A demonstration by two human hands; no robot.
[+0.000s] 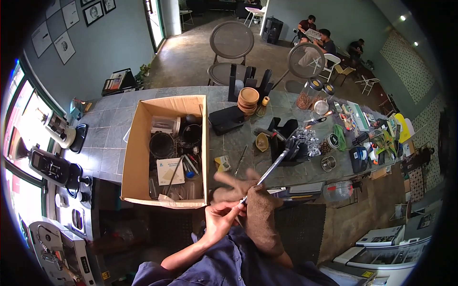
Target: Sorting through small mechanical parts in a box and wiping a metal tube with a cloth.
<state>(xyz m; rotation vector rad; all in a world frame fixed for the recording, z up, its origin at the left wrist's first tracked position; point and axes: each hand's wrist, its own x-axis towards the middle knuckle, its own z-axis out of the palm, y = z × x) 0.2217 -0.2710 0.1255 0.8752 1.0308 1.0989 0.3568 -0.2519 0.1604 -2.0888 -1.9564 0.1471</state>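
My left hand (222, 220) pinches the lower end of a long, thin metal utensil (273, 170) in front of my body. The utensil slants up and to the right, over the counter edge; its far end lies against shiny crumpled items, so its kind is unclear. My right hand (232, 187) is beside it, its fingers smeared by motion. A brown cloth (263, 221) hangs over my right wrist and forearm, touching the utensil. Whether the right fingers grip the cloth is not visible. Left of my hands stands an open cardboard box (206, 157) with dark cups, a white packet and several tools inside.
The grey tiled counter (107, 138) carries a black case (226, 120), stacked brown bowls (248, 99), a black holder (286, 148), a metal cup (328, 163) and clutter at right. Coffee grinders (52, 167) stand at left. Stools and several seated people are beyond.
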